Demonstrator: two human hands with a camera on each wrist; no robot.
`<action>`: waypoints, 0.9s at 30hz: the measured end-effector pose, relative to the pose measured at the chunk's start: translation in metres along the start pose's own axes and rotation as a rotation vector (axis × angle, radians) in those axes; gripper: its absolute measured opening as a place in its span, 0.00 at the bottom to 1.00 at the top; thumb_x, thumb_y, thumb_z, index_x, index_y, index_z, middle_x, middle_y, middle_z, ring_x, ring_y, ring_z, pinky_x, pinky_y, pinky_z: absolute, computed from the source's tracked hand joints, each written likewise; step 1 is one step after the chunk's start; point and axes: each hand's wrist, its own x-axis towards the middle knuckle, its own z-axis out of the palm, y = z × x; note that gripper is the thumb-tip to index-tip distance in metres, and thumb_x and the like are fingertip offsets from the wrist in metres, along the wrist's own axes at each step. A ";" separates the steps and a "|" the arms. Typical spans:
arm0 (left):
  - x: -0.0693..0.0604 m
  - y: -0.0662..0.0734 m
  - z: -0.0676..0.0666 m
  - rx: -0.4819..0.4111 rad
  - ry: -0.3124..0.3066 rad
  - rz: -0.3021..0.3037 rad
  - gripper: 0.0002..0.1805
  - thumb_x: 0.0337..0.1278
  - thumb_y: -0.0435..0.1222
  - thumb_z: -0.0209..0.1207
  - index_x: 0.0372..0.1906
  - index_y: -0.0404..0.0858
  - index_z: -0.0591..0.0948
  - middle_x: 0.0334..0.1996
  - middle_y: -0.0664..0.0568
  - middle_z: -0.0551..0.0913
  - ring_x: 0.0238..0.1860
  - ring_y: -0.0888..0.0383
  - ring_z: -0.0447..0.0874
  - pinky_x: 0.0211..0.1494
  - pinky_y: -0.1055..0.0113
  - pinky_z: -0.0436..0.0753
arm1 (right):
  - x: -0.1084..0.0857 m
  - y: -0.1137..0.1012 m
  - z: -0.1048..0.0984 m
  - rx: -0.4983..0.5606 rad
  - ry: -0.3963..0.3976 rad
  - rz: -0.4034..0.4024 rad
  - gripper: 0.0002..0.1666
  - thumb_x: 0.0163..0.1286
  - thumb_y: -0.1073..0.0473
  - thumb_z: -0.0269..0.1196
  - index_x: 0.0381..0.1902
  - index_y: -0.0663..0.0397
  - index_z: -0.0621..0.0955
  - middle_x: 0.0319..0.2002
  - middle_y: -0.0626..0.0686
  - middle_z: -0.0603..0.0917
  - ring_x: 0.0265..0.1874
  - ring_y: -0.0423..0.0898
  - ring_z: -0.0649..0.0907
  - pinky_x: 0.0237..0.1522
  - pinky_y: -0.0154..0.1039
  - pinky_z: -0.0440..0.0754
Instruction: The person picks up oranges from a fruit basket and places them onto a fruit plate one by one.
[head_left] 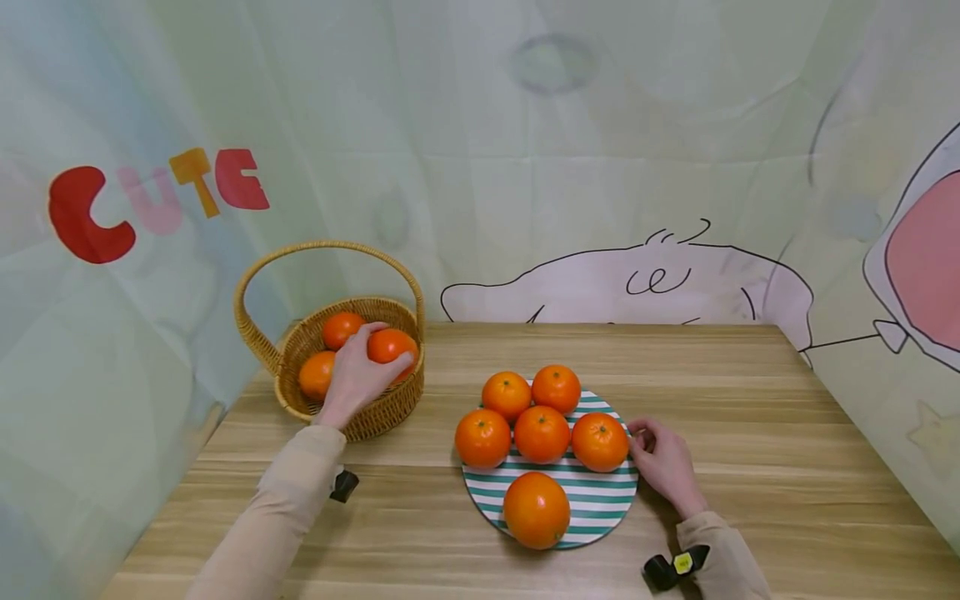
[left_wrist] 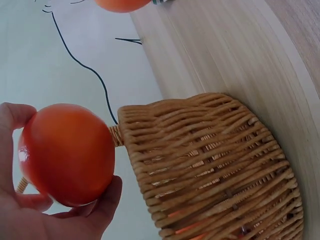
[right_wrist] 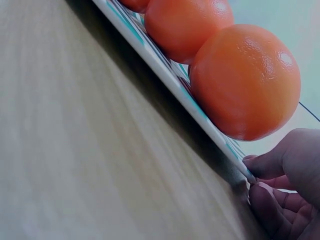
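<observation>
My left hand (head_left: pixel 360 375) grips a smooth red-orange tomato (left_wrist: pixel 70 155) at the right side of a wicker basket (head_left: pixel 386 412). In the left wrist view the tomato is held above the rim level, fingers and thumb around it. Inside the basket lie a red fruit (head_left: pixel 342 330) and an orange fruit (head_left: pixel 317 375), partly behind the hand. A round green-and-white striped plate (head_left: pixel 600 508) bears several oranges (head_left: pixel 542 434). My right hand (head_left: pixel 666 462) pinches the plate's right edge between thumb and fingers; in the right wrist view a large orange (right_wrist: pixel 245 82) sits near them.
The basket's tall handle (head_left: pixel 330 245) arches over its opening, behind the left hand. A wooden table (head_left: pixel 720 375) lies under everything. A printed cloth (head_left: pixel 480 167) with lettering and cartoon drawings hangs behind the table and along its sides.
</observation>
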 end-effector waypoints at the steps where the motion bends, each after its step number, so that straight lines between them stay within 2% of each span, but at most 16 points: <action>1: 0.000 0.000 0.001 -0.001 0.001 0.003 0.39 0.59 0.51 0.60 0.73 0.41 0.64 0.67 0.36 0.72 0.64 0.38 0.72 0.64 0.41 0.76 | 0.000 0.000 0.000 0.000 -0.001 0.001 0.13 0.67 0.65 0.60 0.48 0.66 0.80 0.29 0.54 0.77 0.29 0.45 0.73 0.29 0.32 0.67; 6: -0.001 0.004 0.002 -0.010 0.011 0.015 0.38 0.58 0.50 0.61 0.72 0.42 0.66 0.62 0.36 0.77 0.58 0.39 0.78 0.60 0.43 0.79 | 0.000 0.000 0.000 0.002 -0.007 0.005 0.14 0.67 0.65 0.60 0.49 0.66 0.80 0.30 0.54 0.77 0.29 0.45 0.73 0.29 0.31 0.67; 16: -0.005 0.010 0.007 -0.044 0.003 0.054 0.37 0.56 0.51 0.64 0.70 0.45 0.67 0.58 0.38 0.79 0.54 0.41 0.81 0.57 0.46 0.81 | 0.001 0.001 0.000 -0.003 -0.002 -0.001 0.14 0.66 0.66 0.60 0.48 0.67 0.80 0.29 0.55 0.77 0.28 0.45 0.73 0.29 0.31 0.68; 27: -0.012 0.024 0.009 -0.048 0.007 0.104 0.37 0.55 0.50 0.66 0.69 0.45 0.67 0.58 0.38 0.80 0.53 0.41 0.82 0.56 0.46 0.83 | 0.001 0.003 0.000 -0.004 -0.005 0.001 0.14 0.66 0.66 0.60 0.48 0.67 0.80 0.29 0.55 0.77 0.27 0.45 0.73 0.28 0.31 0.68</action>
